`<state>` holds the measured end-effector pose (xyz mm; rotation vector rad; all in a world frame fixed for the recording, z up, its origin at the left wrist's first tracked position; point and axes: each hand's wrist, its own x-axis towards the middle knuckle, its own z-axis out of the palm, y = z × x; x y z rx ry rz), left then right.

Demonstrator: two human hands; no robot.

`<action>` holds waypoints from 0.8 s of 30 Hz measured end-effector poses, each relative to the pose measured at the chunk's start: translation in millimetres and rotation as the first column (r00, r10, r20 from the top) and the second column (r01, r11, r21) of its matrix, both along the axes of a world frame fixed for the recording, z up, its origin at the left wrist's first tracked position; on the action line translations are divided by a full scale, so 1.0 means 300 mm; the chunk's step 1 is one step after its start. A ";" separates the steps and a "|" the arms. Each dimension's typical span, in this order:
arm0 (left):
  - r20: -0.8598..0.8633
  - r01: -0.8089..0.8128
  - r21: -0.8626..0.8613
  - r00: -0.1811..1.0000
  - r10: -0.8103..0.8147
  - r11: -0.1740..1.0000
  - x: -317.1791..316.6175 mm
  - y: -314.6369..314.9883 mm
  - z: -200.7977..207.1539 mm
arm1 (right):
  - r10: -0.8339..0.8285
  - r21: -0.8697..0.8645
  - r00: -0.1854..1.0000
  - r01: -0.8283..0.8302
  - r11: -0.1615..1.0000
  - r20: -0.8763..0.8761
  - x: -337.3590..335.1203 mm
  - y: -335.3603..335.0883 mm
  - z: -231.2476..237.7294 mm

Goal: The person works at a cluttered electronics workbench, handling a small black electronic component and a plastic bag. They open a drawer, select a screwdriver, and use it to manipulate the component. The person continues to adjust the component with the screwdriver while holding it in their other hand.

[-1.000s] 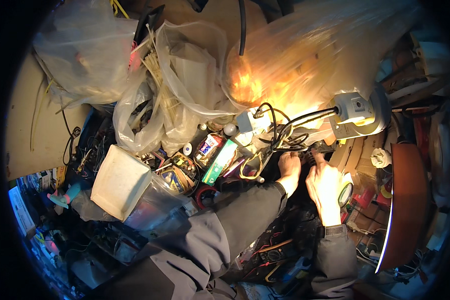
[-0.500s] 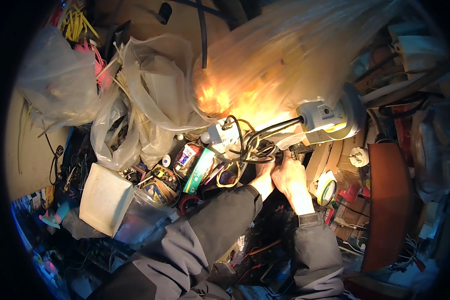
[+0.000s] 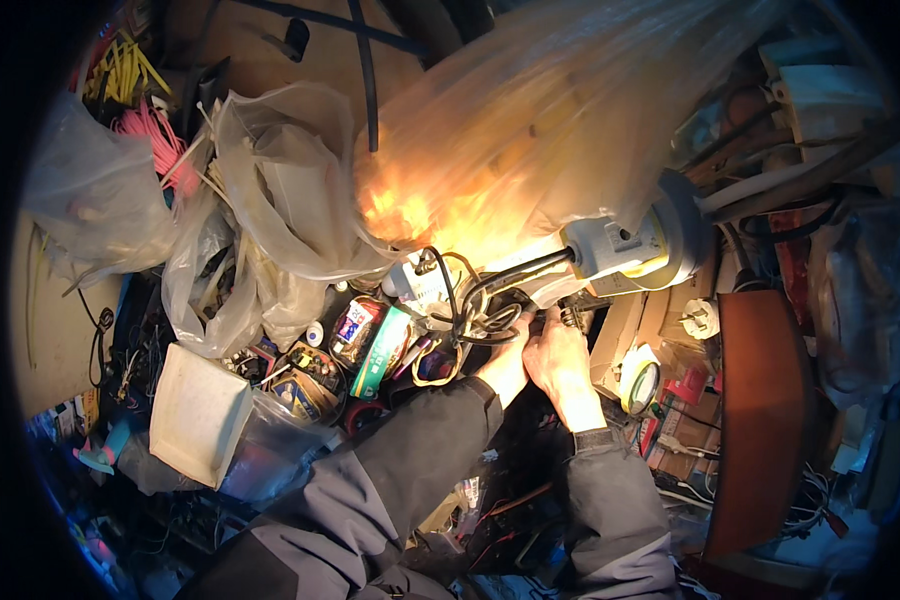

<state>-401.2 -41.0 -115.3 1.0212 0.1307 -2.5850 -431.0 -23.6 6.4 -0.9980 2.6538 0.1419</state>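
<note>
My two hands are close together under a bundle of dark cables (image 3: 490, 325). My left hand (image 3: 505, 368) reaches in below the cables, which hide most of its fingers. Beside it, my right hand (image 3: 560, 365) is closed, fingers bent forward; what they hold is hidden. A small dark ridged piece (image 3: 572, 315) shows just past my right fingertips. Above and to the right lies a grey-and-yellow device (image 3: 625, 245) with a round body, and dark cords run from its end into the bundle. A white boxy adapter-like part (image 3: 415, 283) sits left of the cables.
Cloudy plastic bags (image 3: 295, 190) fill the upper left, and a clear sheet (image 3: 560, 110) glows above the hands. A cream tray (image 3: 202, 415) lies left, near a green-and-white box (image 3: 382, 352). At right are a white plug (image 3: 700, 319), a round-lensed object (image 3: 640, 382) and a brown panel (image 3: 763, 420).
The whole scene has shifted slightly left and a little down in the picture. My hands keep nearly the same place beside the cables, with no grip visibly changed.
</note>
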 end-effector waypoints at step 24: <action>-0.076 0.026 -0.054 0.997 -0.030 0.998 0.065 -0.035 0.069 | 0.058 -0.126 0.997 -0.063 0.990 -0.044 0.015 0.024 -0.024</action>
